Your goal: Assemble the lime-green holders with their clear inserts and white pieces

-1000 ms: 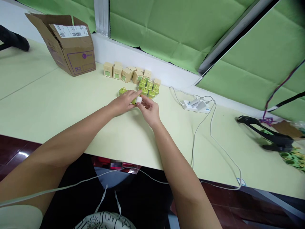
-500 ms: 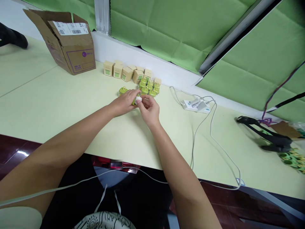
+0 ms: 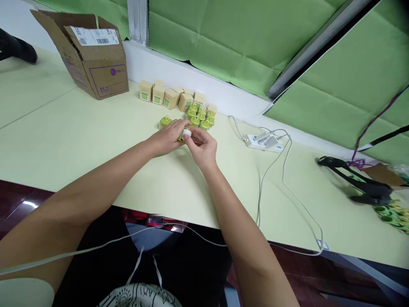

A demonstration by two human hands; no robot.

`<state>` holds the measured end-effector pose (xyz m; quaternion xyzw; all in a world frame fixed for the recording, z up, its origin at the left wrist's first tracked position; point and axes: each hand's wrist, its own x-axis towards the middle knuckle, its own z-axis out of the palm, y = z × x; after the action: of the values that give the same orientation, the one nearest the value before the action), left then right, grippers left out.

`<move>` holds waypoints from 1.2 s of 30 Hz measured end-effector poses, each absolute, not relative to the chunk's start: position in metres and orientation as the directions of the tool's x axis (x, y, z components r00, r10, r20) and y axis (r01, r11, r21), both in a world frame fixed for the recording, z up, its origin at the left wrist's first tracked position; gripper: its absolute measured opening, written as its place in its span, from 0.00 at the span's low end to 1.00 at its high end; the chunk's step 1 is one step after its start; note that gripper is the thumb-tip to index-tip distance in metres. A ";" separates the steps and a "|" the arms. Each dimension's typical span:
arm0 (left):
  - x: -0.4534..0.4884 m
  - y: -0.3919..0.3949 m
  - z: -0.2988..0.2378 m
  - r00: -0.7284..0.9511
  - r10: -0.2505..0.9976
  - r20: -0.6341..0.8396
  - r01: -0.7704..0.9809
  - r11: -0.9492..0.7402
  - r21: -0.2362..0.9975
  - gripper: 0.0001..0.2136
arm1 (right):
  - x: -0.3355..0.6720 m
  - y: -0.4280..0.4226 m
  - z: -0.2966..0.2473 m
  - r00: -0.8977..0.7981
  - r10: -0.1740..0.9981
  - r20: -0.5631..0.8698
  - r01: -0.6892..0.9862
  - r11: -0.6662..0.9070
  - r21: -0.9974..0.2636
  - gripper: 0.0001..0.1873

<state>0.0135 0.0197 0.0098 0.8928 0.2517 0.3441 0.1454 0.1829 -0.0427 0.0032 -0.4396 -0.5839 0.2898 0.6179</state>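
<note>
In the head view, my left hand [image 3: 169,135] is closed round a small green container, mostly hidden by the fingers. My right hand [image 3: 204,150] meets it from the right, its thumb and fingers pinching a white round piece [image 3: 186,133] at the container's front. I cannot tell whether the white piece is fixed to it. Just behind my left hand stands a green-topped container with a loop [image 3: 165,121]. Several similar green-topped containers [image 3: 205,124] are grouped behind my right hand. A row of small kraft-paper boxes [image 3: 146,91] stands behind them.
An opened cardboard carton [image 3: 107,79] stands at the back left. To the right lie a white power strip [image 3: 263,142] with cables running over the table's front edge, a black stand [image 3: 358,179] and green pieces with holes [image 3: 391,213].
My right hand has shifted very slightly to the right, still at the white piece. The left hand keeps its hold, and the other things stay where they were.
</note>
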 end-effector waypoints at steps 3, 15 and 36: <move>0.013 0.019 0.009 0.638 0.546 0.544 0.338 -0.833 0.439 0.21 | 0.182 -0.044 0.003 0.127 0.872 0.473 0.166 0.451 -0.877 0.25; 0.017 0.015 0.017 0.589 0.522 0.617 0.314 -0.851 0.421 0.16 | 0.183 -0.050 0.015 0.185 0.900 0.395 0.099 0.383 -0.918 0.29; 0.024 0.013 0.018 0.499 0.511 0.700 0.238 -0.858 0.456 0.22 | 0.187 -0.047 0.023 -0.010 0.985 0.170 -0.221 0.164 -0.961 0.32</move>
<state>0.0243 0.0130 0.0184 0.8522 0.2196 0.4500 0.1517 0.1869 -0.0474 0.0226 -0.3906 -0.4891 0.5154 0.5853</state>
